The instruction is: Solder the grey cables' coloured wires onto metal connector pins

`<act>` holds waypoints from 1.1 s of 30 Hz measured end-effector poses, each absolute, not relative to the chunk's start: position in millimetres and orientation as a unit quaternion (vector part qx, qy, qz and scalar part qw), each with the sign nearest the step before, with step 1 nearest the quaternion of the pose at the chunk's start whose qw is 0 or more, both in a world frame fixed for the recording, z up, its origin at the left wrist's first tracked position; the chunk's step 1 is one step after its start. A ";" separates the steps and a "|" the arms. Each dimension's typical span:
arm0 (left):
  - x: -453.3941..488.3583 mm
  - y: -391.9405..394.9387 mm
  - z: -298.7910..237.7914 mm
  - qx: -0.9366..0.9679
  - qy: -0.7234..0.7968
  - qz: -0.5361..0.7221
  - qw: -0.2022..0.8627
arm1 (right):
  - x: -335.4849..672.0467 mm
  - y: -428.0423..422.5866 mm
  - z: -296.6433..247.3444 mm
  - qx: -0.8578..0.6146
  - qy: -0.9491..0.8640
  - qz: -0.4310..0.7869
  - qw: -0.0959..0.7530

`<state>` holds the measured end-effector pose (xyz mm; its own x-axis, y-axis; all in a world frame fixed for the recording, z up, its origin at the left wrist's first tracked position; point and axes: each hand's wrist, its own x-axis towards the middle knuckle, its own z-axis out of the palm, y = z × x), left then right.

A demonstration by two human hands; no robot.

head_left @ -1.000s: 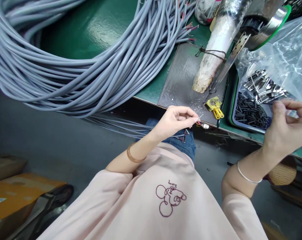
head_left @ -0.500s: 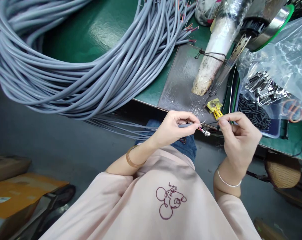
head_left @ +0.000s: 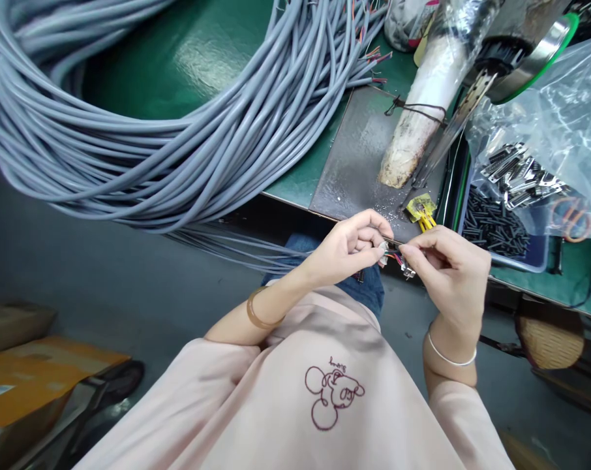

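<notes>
Near the bench edge, my left hand (head_left: 357, 247) is closed on the end of a grey cable, which its fingers largely cover. Thin coloured wires (head_left: 394, 256) stick out of that cable end, and a small metal connector (head_left: 409, 270) hangs on them just below my right fingertips. My right hand (head_left: 449, 267) is pinched at the wires, thumb against forefinger. The short black tube it grips is mostly hidden between the fingertips. Behind that hand lies a yellow-handled tool (head_left: 426, 220), with yellow wrapping on its head.
Large coils of grey cable (head_left: 178, 150) cover the left of the green bench (head_left: 188, 62). A wrapped white tool (head_left: 406, 143) rests over a dark metal plate (head_left: 347, 147). At right, a blue tray (head_left: 537, 261) holds black tubes (head_left: 494, 222) and metal connector shells (head_left: 523, 170) in plastic.
My right hand has moved left with the black tube, up to the wires at my left hand. The left hand's fingers have shifted around the cable end.
</notes>
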<state>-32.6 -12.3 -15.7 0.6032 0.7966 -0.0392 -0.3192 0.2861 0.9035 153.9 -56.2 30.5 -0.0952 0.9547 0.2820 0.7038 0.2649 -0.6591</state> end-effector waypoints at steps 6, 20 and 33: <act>-35.5 -13.4 -13.8 0.452 0.256 0.339 0.784 | 159.6 -61.1 31.3 -0.623 -0.675 0.110 0.379; -32.2 -14.7 -7.2 0.646 0.230 0.479 0.548 | 161.9 -63.6 17.9 -0.594 -0.519 0.426 0.444; -29.3 -4.9 -9.1 0.523 0.307 0.437 0.664 | 168.8 -68.2 21.4 -0.640 -0.648 0.078 0.407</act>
